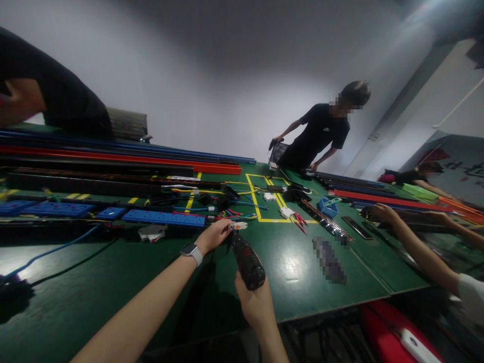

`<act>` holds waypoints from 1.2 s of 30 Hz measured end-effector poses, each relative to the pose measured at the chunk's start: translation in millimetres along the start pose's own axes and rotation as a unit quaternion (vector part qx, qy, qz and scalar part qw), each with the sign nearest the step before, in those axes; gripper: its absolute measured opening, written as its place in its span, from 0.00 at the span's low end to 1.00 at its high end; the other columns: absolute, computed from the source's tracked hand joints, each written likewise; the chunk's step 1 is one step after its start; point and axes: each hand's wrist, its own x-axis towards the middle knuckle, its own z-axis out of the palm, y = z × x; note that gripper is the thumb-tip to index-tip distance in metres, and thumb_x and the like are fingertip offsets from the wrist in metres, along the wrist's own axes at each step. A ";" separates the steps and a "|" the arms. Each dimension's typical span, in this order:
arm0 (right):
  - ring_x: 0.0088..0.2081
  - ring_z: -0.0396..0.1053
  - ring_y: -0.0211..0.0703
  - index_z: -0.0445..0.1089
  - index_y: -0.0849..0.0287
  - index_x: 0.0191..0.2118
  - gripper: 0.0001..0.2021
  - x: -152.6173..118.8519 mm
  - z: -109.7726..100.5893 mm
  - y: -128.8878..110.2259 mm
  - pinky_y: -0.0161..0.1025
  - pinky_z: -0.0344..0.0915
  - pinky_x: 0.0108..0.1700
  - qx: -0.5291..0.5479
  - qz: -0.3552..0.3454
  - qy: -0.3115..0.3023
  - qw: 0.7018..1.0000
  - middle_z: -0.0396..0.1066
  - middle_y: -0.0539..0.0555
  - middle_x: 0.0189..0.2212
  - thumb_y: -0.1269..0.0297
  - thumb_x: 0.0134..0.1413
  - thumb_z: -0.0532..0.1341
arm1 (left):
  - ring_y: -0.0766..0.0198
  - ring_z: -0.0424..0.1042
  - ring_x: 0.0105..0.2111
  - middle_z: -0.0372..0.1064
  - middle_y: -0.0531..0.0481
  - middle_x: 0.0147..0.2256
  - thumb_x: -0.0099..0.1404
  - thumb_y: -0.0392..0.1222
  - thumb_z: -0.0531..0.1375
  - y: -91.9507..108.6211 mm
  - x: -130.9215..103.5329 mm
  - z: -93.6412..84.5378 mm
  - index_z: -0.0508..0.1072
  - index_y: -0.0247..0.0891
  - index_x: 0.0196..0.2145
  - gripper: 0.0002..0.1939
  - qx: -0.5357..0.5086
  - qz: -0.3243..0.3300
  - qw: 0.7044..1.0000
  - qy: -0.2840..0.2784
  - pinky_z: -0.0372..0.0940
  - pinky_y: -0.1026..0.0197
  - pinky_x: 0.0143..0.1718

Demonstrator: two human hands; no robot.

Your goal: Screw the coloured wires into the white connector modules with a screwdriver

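While the left hand [217,234] pinches a small white-and-orange connector [238,226] just in from the table's [298,267] near edge, the right hand [255,297] wraps round a black power driver [247,262], its nose up at that connector! Beyond them, the long blue socket strip [164,218] lies leftward, red-handled pieces [300,221] rightward.

On the table [295,282], a phone [357,227] lies right of the box [327,208], a connector [286,213] left of it, and a power strip [164,218] farther left.
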 end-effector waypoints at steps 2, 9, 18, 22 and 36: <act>0.42 0.76 0.46 0.63 0.57 0.64 0.24 -0.3 0.1 1.6 0.40 0.72 0.47 0.003 0.005 -0.007 1.000 0.77 0.54 0.46 0.64 0.63 0.60 | 0.56 0.74 0.51 0.75 0.43 0.49 0.71 0.41 0.56 1.2 0.3 -0.5 0.73 0.41 0.53 0.14 0.002 0.003 1.000 -0.001 0.69 0.51 0.57; 0.34 0.74 0.44 0.65 0.59 0.60 0.20 -1.1 1.2 6.0 0.37 0.71 0.39 -0.009 0.022 -0.004 1.000 0.76 0.52 0.38 0.62 0.64 0.60 | 0.57 0.74 0.51 0.75 0.44 0.50 0.72 0.41 0.55 2.8 0.2 -1.4 0.73 0.41 0.52 0.14 0.009 -0.001 1.000 0.001 0.68 0.52 0.58; 0.39 0.75 0.46 0.69 0.57 0.58 0.19 0.5 -0.1 2.2 0.41 0.72 0.45 -0.004 -0.005 0.014 1.000 0.77 0.54 0.41 0.62 0.62 0.61 | 0.57 0.74 0.51 0.75 0.44 0.50 0.71 0.41 0.55 4.1 0.6 -2.6 0.73 0.41 0.53 0.14 0.001 0.000 1.000 0.001 0.68 0.51 0.58; 0.34 0.74 0.45 0.67 0.57 0.60 0.21 -0.2 -0.3 6.2 0.39 0.73 0.40 0.003 0.009 0.001 1.000 0.77 0.53 0.38 0.62 0.62 0.61 | 0.57 0.74 0.51 0.75 0.44 0.50 0.71 0.41 0.56 4.5 1.0 -2.4 0.73 0.41 0.53 0.14 0.002 0.000 1.000 -0.002 0.68 0.51 0.58; 0.44 0.76 0.46 0.64 0.55 0.63 0.23 -1.0 0.3 4.7 0.39 0.71 0.49 -0.009 0.002 0.001 1.000 0.76 0.54 0.47 0.64 0.64 0.60 | 0.56 0.74 0.52 0.75 0.43 0.50 0.72 0.43 0.55 3.2 0.7 -0.8 0.73 0.41 0.53 0.15 0.002 -0.007 1.000 -0.006 0.68 0.50 0.58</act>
